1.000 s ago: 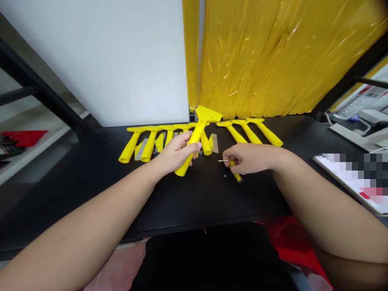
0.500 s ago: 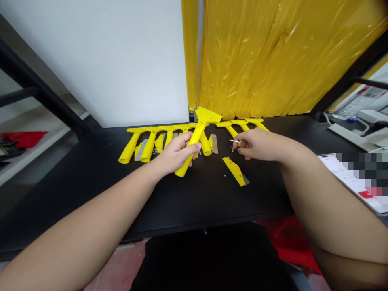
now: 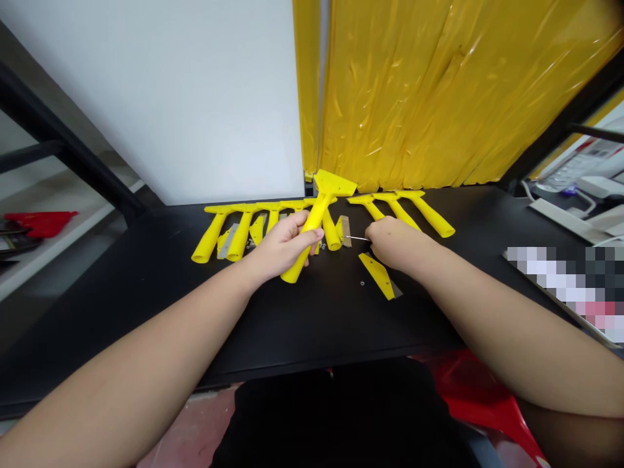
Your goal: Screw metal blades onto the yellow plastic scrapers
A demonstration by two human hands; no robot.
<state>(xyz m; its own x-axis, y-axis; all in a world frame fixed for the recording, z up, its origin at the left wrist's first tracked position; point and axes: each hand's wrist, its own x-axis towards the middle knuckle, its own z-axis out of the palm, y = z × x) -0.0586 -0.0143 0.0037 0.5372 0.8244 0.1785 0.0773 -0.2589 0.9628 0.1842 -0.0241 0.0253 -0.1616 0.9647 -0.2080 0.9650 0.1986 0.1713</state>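
Observation:
My left hand [image 3: 287, 242] is closed round the handle of a yellow scraper [image 3: 319, 211], raised above the table with its wide head tilted up and away from me. My right hand [image 3: 391, 242] is closed on a screwdriver [image 3: 357, 238]; only its thin metal shaft shows, pointing left, while the grip is hidden in the fingers. Just below that hand lies a yellow clamp plate [image 3: 376, 275] with a grey blade edge under it. A small metal ring [image 3: 362, 283] rests to the left of this plate.
Several yellow scraper handles [image 3: 212, 235] lie in a row along the back of the black table [image 3: 292, 331], with plates and blades [image 3: 227, 242] among them. More handles [image 3: 433, 216] are at the right. A partly blurred-out device [image 3: 519, 270] sits by the right edge.
My right hand has moved left and turned over, so more of the screwdriver shaft shows, aimed left. My left hand holds the scraper almost still.

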